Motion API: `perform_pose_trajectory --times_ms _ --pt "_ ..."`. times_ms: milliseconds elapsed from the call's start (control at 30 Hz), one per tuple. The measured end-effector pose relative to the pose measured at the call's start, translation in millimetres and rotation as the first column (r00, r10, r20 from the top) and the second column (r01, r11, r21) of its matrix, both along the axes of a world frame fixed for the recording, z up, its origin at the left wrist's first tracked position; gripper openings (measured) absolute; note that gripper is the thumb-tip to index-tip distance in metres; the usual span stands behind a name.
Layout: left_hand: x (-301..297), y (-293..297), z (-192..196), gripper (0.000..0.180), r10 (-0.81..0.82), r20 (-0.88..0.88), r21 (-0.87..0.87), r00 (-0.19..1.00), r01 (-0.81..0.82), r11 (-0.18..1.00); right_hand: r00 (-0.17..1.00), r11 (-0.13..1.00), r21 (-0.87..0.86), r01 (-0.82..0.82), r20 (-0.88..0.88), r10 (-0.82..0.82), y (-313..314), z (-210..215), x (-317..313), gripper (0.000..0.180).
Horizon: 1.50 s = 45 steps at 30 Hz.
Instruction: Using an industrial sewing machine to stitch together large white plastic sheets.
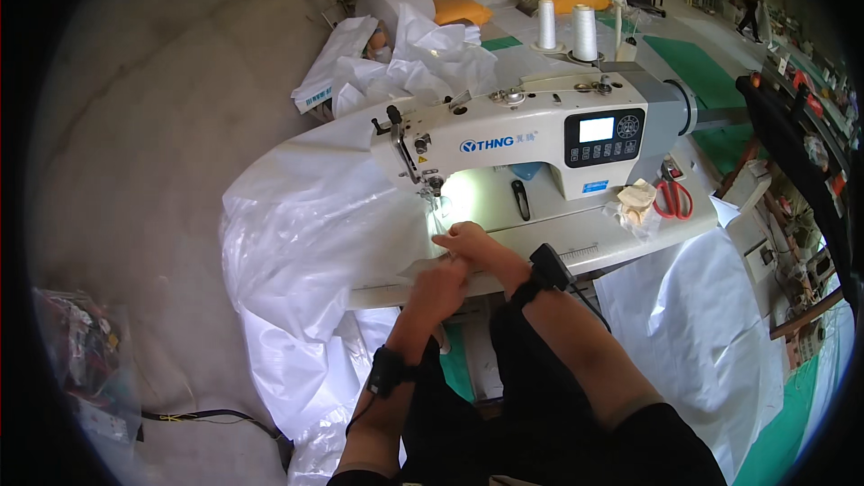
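A white industrial sewing machine stands on a white table. White plastic-like fabric is draped over the table's left end and hangs to the floor. My right hand rests on the fabric's edge just in front of the needle area, fingers pressed down on it. My left hand grips the same fabric edge at the table's front, just below and left of the right hand. Both wrists carry black bands with cables.
Red-handled scissors and a small wrapped bundle lie at the table's right end. Two white thread cones stand behind the machine. Piles of white bags lie beyond. A person walks far right. A dark rack stands at right.
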State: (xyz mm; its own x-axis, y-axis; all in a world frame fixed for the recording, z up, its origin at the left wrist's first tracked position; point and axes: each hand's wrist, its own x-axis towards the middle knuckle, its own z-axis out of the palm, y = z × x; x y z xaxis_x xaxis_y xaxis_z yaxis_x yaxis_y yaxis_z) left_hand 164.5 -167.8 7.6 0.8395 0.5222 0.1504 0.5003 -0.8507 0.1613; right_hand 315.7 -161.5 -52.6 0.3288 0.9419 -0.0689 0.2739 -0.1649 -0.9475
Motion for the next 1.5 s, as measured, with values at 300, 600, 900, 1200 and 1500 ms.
perform_pose_trajectory --times_ms 300,600,900,1200,1500 --pt "-111.7 134.4 -38.6 0.061 0.591 -0.026 0.159 0.807 -0.580 0.799 0.939 0.992 -0.045 0.120 -0.318 -0.128 -2.1 11.8 -16.0 0.015" --pt "-115.2 170.3 1.0 0.051 0.586 -0.190 0.055 0.788 -0.587 0.808 0.936 0.989 -0.077 0.128 -0.319 -0.147 -13.5 22.0 -18.1 0.011" --pt "-0.8 90.1 -37.6 0.041 -0.127 0.245 0.023 0.961 0.125 0.992 0.988 0.986 0.067 0.151 0.028 -0.153 -23.2 17.8 -38.2 0.023" --pt "-84.2 123.3 -34.8 0.052 0.141 0.010 0.195 0.990 -0.141 0.971 0.509 1.000 -0.012 -0.021 0.861 0.021 -10.9 31.0 -50.9 0.016" --pt "-75.5 158.6 -9.7 0.060 0.163 -0.085 -0.042 0.983 -0.167 0.985 0.456 0.996 -0.033 0.084 0.890 -0.009 6.3 25.9 -48.6 0.015"
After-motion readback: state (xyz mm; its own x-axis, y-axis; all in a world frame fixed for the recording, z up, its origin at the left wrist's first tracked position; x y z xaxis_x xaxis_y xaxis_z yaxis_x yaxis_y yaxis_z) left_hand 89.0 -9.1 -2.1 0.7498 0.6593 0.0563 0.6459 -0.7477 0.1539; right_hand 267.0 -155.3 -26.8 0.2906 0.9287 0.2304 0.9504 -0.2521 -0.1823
